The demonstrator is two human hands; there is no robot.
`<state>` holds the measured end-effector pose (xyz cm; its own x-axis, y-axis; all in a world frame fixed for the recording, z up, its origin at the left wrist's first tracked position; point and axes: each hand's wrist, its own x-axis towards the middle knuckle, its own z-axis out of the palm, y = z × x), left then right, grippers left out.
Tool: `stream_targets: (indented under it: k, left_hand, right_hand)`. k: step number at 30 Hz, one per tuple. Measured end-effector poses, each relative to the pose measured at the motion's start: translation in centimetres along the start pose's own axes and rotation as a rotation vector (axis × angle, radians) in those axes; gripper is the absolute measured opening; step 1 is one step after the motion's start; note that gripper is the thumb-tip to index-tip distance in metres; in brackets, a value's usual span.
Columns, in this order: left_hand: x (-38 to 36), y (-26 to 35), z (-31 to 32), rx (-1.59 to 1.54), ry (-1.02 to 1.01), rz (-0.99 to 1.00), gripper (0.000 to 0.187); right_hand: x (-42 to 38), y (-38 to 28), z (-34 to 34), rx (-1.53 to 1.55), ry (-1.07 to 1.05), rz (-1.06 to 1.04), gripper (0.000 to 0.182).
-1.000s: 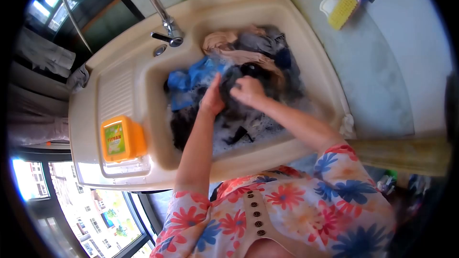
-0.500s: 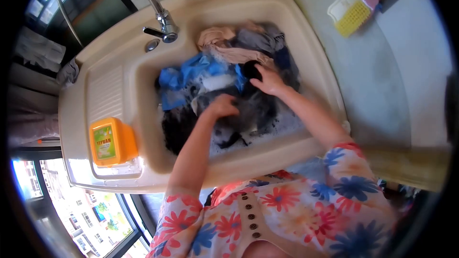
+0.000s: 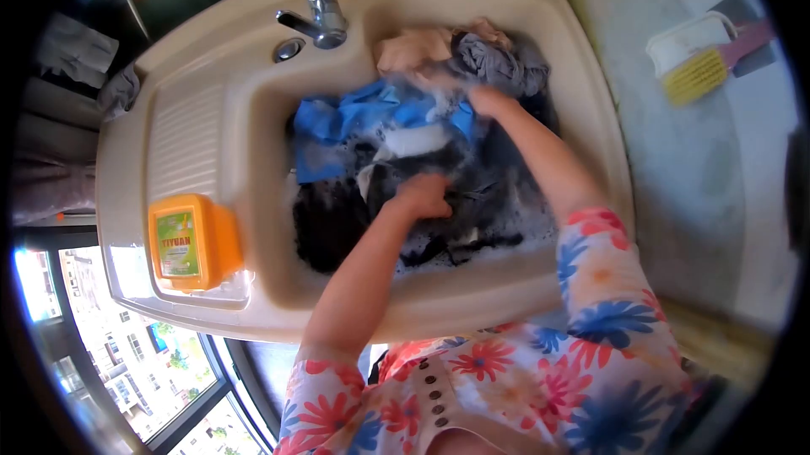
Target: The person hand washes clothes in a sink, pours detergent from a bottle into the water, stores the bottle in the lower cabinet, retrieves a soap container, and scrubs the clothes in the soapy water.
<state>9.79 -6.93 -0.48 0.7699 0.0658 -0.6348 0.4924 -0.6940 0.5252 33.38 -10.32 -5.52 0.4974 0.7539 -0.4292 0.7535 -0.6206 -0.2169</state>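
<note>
In the sink (image 3: 620,202), wet clothes lie in sudsy dark water. My left hand (image 3: 424,196) is closed, its fingers curled into a dark wet garment (image 3: 477,181) in the middle. Farther back, my right hand (image 3: 488,101) is smeared by motion beside a peach cloth (image 3: 413,52) and the blue cloth (image 3: 371,107); its fingers cannot be made out. A grey cloth (image 3: 498,65) is bunched in the back right corner. White foam (image 3: 416,140) sits between my two hands, and a black garment (image 3: 325,227) soaks at the left front.
An orange tub (image 3: 221,244) with a green label stands on the ribbed drainboard (image 3: 190,139) at left. The chrome faucet (image 3: 323,12) rises behind the sink. A yellow-bristled brush (image 3: 696,75) hangs on the right wall.
My right hand has moved back toward the peach cloth, away from the black cloth it was touching. My left hand stays over the dark garment. The view has shifted slightly.
</note>
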Motion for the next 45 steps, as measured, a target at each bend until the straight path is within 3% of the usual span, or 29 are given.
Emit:
stream_targets:
  k: [3,5,8,11,15,17,19,21,24,27,29,30,31,32,34,37,38,39,40,41,43,44,45]
  left_hand:
    - [-0.6,0.5,-0.1,-0.002,0.023,0.028,0.053]
    - [-0.3,0.1,0.1,0.02,0.049,0.06,0.045]
    - [-0.4,0.0,0.0,0.042,0.032,0.06,0.044]
    - [0.3,-0.7,0.5,-0.004,0.05,0.085,0.044]
    - [0.0,-0.7,0.3,-0.008,0.098,0.103,0.055]
    - [-0.3,-0.4,-0.1,0.005,0.134,0.149,0.056]
    - [-0.8,-0.3,-1.6,-0.252,0.114,0.21,0.056]
    - [-1.1,-0.1,-2.3,-0.679,0.148,0.21,0.054]
    - [-0.2,-0.7,-2.3,-1.516,0.278,0.127,0.044]
    - [0.1,-1.7,-1.8,-1.748,0.373,0.209,0.041]
    - [2.4,-3.1,0.3,-1.542,0.327,0.119,0.039]
    - [3.3,-3.4,1.4,-1.431,0.313,0.075,0.039]
    - [3.6,-3.3,2.2,-1.322,0.297,0.028,0.039]
    - [1.7,-1.2,1.3,-1.218,0.366,-0.069,0.037]
    - [2.1,-2.0,1.4,-1.443,0.257,-0.015,0.041]
    - [1.7,-2.6,0.9,-1.736,0.013,0.026,0.045]
    - [1.4,-2.4,0.8,-1.831,-0.085,0.034,0.047]
    - [1.1,-2.0,0.4,-1.838,-0.131,0.045,0.049]
    - [0.7,-1.2,-0.2,-1.844,-0.178,0.059,0.051]
    - [0.3,-0.5,-0.6,-1.851,-0.226,0.071,0.053]
    - [-0.8,0.4,-1.0,-1.855,-0.117,-0.009,0.056]
    - [3.9,-4.2,1.0,-1.898,-0.298,0.309,0.056]
    - [4.8,-5.2,2.0,-2.043,-0.327,0.353,0.049]
  right_hand:
    - [-8.2,-2.9,-1.6,-0.032,0.386,-0.201,0.022]
    - [-11.5,-3.2,0.1,0.101,0.275,-0.429,0.022]
    - [-10.6,-1.5,1.1,-0.334,0.043,-0.233,0.021]
    - [-5.3,2.7,0.6,-0.171,-0.082,-0.051,0.019]
    - [-6.0,0.5,-2.0,-0.133,0.165,0.002,0.023]
    - [-9.8,-1.4,-4.0,0.083,0.074,-0.13,0.03]
    - [-13.5,-2.0,-2.0,0.519,-0.153,-0.366,0.047]
    - [-16.8,-3.4,0.7,0.797,-0.36,-0.361,0.062]
    - [-18.4,-3.9,1.4,0.682,-0.252,-0.278,0.055]
    - [-16.1,1.9,1.6,0.868,-0.241,0.035,0.046]
    - [-14.8,5.9,1.3,1.096,0.115,0.286,0.039]
    - [-12.6,7.7,3.7,0.621,0.421,0.238,0.039]
    - [-14.3,3.5,2.6,0.307,0.431,0.274,0.042]
    - [-15.3,0.4,2.5,0.282,0.244,0.177,0.044]
    - [-15.5,-0.8,3.3,0.254,-0.06,-0.069,0.048]
    - [-12.3,4.3,4.9,0.293,0.115,0.234,0.04]
    - [-11.1,5.7,6.1,0.287,0.177,0.219,0.035]
    - [-13.4,2.2,4.6,0.286,0.278,0.221,0.03]
    - [-14.4,-1.3,3.5,0.293,0.247,0.215,0.025]
    - [-15.7,-4.1,2.8,0.305,0.257,0.087,0.024]
    - [-19.0,-9.5,1.1,0.499,0.413,-0.257,0.02]
    - [-20.9,-12.1,-0.1,0.543,0.528,-0.419,0.024]
    - [-20.6,-13.6,1.3,0.548,0.623,-0.555,0.028]
